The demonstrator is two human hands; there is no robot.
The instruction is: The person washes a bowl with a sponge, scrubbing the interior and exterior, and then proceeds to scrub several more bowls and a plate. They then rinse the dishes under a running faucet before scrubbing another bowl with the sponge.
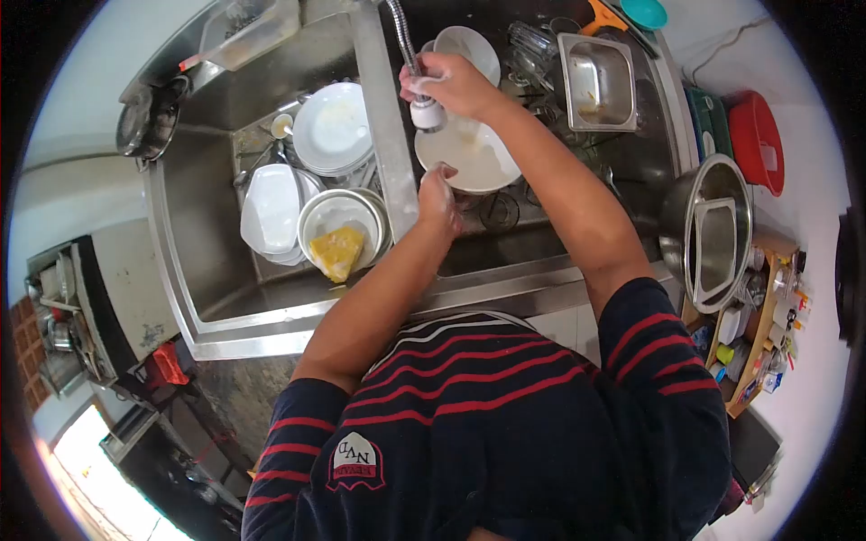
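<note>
My right hand [454,86] is wrapped round a faucet sprayer [428,114], whose white head points down over a white bowl [474,155]. My left hand [438,204] grips the near left rim of that bowl, its thumb inside the edge. Both hands look wet or soapy. Some cloudy liquid or residue shows in the bowl. In the left basin, a yellow sponge [336,253] with suds lies in the top one of some stacked white bowls [311,219]. Behind them is a stack of white plates [332,131], with white oblong dishes [271,207] to the left.
A steel divider [388,108] separates the two basins. The right basin holds glasses [532,50], another white bowl [474,52] and a steel pan [600,81]. A pot [149,122] and plastic tub [248,36] sit at left; a large steel bowl [672,239] stands at right.
</note>
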